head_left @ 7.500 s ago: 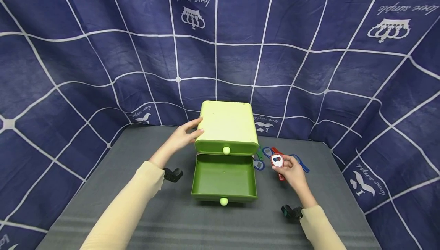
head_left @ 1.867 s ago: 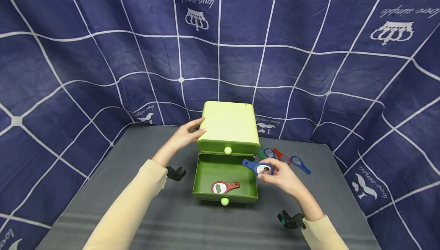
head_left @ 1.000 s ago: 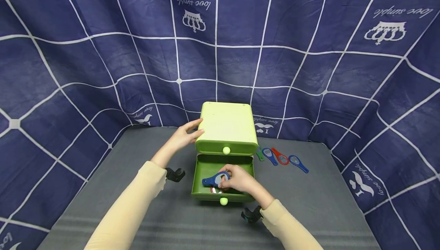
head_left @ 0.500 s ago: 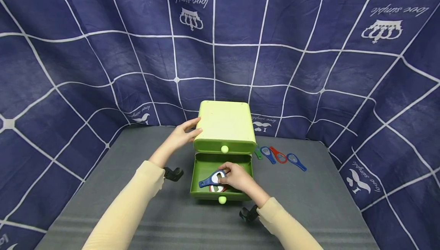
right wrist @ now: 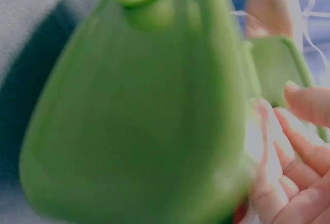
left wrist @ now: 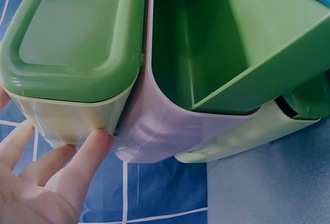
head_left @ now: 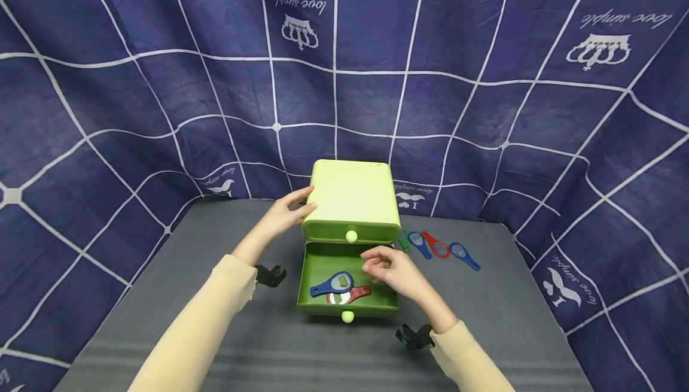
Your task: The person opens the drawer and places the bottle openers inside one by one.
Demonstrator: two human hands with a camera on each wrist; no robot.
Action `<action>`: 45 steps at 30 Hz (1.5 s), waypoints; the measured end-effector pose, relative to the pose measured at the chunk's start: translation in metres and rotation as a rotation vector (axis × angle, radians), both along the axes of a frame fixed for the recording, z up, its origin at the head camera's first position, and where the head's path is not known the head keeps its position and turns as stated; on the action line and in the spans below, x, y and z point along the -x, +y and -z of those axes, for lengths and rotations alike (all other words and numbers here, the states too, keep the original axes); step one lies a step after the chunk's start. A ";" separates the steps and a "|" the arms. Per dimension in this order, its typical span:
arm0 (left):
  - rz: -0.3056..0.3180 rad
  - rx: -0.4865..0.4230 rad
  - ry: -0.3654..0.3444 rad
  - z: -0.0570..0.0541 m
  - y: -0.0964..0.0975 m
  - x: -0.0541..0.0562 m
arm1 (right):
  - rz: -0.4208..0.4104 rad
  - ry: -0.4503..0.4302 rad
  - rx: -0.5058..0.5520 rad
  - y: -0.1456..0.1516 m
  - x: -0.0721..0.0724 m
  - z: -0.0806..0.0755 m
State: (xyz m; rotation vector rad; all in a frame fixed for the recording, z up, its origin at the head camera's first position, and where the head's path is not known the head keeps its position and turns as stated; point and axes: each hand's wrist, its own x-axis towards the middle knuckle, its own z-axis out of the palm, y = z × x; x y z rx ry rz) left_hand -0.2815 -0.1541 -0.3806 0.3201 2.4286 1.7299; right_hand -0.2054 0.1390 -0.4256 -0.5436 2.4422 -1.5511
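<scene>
While a person's right hand (head_left: pixel 395 269) hovered over the three o'clock side of an extended green drawer (head_left: pixel 323 308), its fingers loosely bent and apart from the openers below, the left hand (head_left: pixel 285 212) braced the two-drawer cabinet (head_left: pixel 352 191) at nine o'clock, fingers spread and touching its pale side wall without wrapping round it.

Gray tabletop (head_left: pixel 301 356) stretched from the drawer's front edge toward six o'clock, with more room at four o'clock and between the drawer's nine o'clock wall and the left forearm. At twelve o'clock, a navy grid-patterned curtain (head_left: pixel 377 99) rose behind the cabinet.

Inside the drawer, near its front wall, a blue bottle opener (head_left: pixel 339 282) lay partly across a dark red bottle opener (head_left: pixel 362 291), the blue handle aimed at eight o'clock, the red between two and three. The upper drawer (head_left: pixel 323 230) sat closed. At two o'clock on the tabletop lay a green opener (head_left: pixel 405 241), partly hidden by the cabinet, a bright red opener (head_left: pixel 440 249) and two more blue openers (head_left: pixel 465 256).
</scene>
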 end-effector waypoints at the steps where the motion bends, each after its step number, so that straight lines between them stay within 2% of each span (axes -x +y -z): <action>1: -0.005 0.000 -0.001 0.001 -0.001 -0.001 | -0.008 -0.006 0.024 0.006 -0.001 -0.002; 3: -0.010 -0.003 -0.003 0.002 -0.001 -0.002 | -0.006 -0.004 0.059 0.017 -0.001 -0.005; 6: -0.010 -0.003 -0.002 0.003 -0.001 -0.003 | 0.046 0.009 0.087 0.035 0.000 -0.007; 9: -0.003 -0.004 0.005 0.003 -0.001 -0.003 | 0.119 0.039 0.109 0.054 0.005 -0.007; 10: -0.001 -0.004 0.000 -0.001 0.000 -0.005 | 0.148 0.047 0.114 0.059 0.007 -0.006; 12: -0.002 -0.003 0.002 -0.002 0.000 -0.004 | 0.211 0.057 0.132 0.070 0.013 -0.002; 16: -0.006 -0.006 0.005 -0.002 0.000 -0.004 | 0.394 0.027 0.149 0.086 0.026 0.010; 19: 0.000 -0.015 0.014 0.004 0.001 -0.001 | 0.533 -0.007 0.149 0.094 0.036 0.022; 23: 0.006 -0.023 0.008 0.007 0.002 -0.002 | 0.645 -0.027 0.136 0.100 0.048 0.041; 28: -0.010 -0.015 0.009 0.005 0.001 -0.003 | 0.671 -0.025 0.061 0.102 0.063 0.058; 35: -0.008 -0.013 0.006 0.003 -0.001 -0.004 | 0.723 -0.027 -0.146 0.103 0.072 0.079; 45: -0.007 -0.013 0.009 0.003 -0.001 -0.005 | 0.753 -0.041 -0.231 0.103 0.074 0.096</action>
